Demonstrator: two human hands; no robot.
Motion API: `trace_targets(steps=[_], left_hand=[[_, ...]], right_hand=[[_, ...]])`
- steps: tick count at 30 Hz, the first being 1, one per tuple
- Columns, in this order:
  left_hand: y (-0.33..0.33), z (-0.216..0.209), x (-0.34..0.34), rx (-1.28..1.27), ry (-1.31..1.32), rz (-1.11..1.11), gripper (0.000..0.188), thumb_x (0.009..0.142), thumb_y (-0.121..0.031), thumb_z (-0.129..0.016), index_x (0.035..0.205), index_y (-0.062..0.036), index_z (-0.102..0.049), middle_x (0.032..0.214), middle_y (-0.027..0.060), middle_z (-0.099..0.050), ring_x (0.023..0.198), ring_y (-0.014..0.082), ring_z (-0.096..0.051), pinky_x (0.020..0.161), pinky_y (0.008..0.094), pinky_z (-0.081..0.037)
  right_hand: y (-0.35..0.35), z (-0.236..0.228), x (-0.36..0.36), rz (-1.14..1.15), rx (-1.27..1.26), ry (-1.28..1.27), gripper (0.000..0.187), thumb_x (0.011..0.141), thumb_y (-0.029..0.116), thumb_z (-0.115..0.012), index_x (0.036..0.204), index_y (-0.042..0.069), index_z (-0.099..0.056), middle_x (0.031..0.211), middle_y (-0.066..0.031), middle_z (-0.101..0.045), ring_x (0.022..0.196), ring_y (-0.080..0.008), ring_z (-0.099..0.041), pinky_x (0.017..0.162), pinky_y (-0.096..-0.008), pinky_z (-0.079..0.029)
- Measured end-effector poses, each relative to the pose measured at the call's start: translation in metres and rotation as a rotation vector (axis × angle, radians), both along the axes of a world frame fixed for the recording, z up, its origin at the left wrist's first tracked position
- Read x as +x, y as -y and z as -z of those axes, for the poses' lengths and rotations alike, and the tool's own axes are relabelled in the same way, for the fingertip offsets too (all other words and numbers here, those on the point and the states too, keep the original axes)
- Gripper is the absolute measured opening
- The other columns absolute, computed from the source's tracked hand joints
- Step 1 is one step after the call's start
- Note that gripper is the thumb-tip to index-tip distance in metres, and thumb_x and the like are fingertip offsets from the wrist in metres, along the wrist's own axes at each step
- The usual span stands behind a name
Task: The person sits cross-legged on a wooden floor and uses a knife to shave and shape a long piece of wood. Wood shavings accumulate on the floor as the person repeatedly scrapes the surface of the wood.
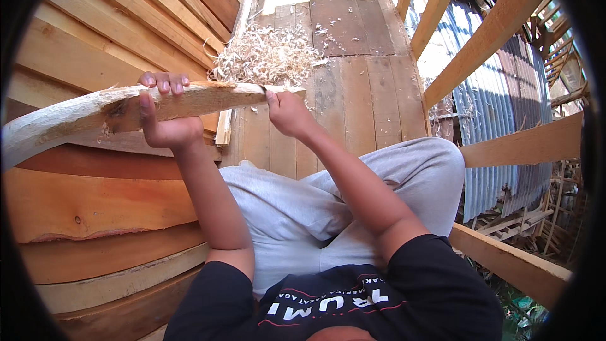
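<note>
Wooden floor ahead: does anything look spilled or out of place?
Yes: pale wood shavings lie heaped on the floorboards, beyond the held timber; some scattered to the right make it look untidy.

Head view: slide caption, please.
Left hand grips a pale wooden length; right hand at its narrow end; shavings heaped on plank floor.

the single view looks from the wearer's head, left of centre, steeply down and forward along the plank floor (356, 98). the dark shirt (435, 284) is nearest, at the lower edge; the grey trousers (284, 215) lie beyond, both hands (291, 113) farther out. its wide fisheye bends the stacked boards (104, 205) toward a dark round rim.
</note>
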State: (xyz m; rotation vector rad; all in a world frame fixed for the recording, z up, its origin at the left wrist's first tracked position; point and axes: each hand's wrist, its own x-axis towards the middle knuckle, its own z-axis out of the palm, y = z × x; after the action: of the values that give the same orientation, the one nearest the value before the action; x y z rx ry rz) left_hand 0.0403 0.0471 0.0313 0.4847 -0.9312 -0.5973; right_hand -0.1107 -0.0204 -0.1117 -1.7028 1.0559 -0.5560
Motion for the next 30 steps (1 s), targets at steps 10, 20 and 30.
trace_targets(steps=[10,20,30], left_hand=[[-0.011,0.009,0.024,-0.015,-0.009,0.021,0.028,0.086,-0.034,-0.061,0.097,-0.0114,-0.048,0.079,0.001,-0.047,0.073,0.0152,-0.046,0.078,0.0352,-0.037],[-0.009,0.012,0.043,-0.024,-0.037,0.038,0.028,0.086,-0.033,-0.06,0.097,-0.0108,-0.047,0.079,0.0011,-0.046,0.073,0.0152,-0.045,0.077,0.0353,-0.037],[-0.004,0.014,0.043,-0.053,-0.081,0.055,0.028,0.084,-0.03,-0.063,0.097,-0.0091,-0.05,0.079,0.0033,-0.049,0.072,0.0166,-0.049,0.076,0.0357,-0.04]], right_hand=[[-0.011,-0.02,0.008,-0.007,-0.015,-0.123,0.05,0.099,0.032,-0.038,0.086,-0.009,-0.064,0.09,-0.0327,-0.064,0.09,-0.0475,-0.061,0.082,-0.0528,-0.046],[-0.001,0.019,0.009,0.08,-0.079,-0.258,0.051,0.099,0.033,-0.038,0.08,-0.007,-0.063,0.081,-0.0313,-0.063,0.082,-0.0475,-0.062,0.078,-0.0528,-0.047],[0.018,0.04,0.002,0.095,-0.053,-0.291,0.046,0.098,0.031,-0.041,0.081,-0.005,-0.064,0.082,-0.03,-0.064,0.083,-0.0463,-0.062,0.077,-0.0531,-0.047]])
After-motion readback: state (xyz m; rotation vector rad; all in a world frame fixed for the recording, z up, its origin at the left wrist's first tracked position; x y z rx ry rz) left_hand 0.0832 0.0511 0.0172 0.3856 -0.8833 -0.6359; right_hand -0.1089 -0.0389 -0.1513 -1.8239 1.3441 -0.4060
